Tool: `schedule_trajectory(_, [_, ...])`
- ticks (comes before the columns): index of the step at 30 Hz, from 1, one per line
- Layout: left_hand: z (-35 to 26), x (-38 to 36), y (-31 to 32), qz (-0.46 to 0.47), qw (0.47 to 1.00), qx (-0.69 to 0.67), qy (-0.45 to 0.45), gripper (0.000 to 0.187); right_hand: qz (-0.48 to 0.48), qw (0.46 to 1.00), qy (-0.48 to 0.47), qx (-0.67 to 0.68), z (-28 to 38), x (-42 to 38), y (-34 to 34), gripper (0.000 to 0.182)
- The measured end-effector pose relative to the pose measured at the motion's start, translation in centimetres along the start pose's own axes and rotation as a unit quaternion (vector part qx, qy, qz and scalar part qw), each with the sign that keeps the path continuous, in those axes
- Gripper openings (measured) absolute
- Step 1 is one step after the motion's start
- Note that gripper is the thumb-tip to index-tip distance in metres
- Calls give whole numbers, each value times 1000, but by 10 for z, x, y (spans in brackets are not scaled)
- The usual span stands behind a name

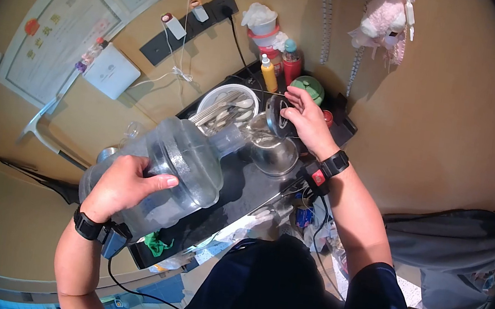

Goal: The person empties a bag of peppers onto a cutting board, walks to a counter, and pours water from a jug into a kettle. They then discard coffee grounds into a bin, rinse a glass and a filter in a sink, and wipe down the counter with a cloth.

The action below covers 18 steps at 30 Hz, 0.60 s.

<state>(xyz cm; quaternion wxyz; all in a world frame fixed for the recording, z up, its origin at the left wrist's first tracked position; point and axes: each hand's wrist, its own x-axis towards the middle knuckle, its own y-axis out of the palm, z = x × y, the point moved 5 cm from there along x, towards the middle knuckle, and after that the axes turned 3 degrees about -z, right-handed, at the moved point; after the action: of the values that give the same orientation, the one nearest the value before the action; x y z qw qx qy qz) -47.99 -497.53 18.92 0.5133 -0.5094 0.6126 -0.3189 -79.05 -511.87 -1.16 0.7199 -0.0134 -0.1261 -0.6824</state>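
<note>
A large clear water jug (182, 155) lies tilted on its side, its neck reaching over the mouth of a glass kettle (275, 156). My left hand (124, 185) grips the jug's body, thumb across the top and the other fingers partly hidden. At the kettle, my right hand (311, 125) has its thumb against the dark-rimmed lid (276, 116), which stands upright above the opening. The upper fingers of that hand are bent behind the lid's edge. The kettle rests on a black tabletop (237, 181).
Behind the jug's neck stands a white tub (252, 94) of spoons and chopsticks. A yellow bottle (268, 75), a red bottle (291, 63) and a green container (308, 89) line the back. A power strip (185, 31) hangs on the wall.
</note>
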Motion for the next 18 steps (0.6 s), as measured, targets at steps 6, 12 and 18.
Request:
schedule_trajectory(6, [4, -5, -10, -13, 1000, 14, 3, 70, 2, 1000, 9, 11, 2, 0, 2, 64])
schedule_trajectory(12, [1, -11, -18, -12, 1000, 27, -2, 71, 5, 1000, 3, 3, 0, 1, 1, 63])
schedule_trajectory(18, [0, -12, -24, -18, 998, 56, 4, 73, 4, 1000, 18, 16, -2, 1, 0, 63])
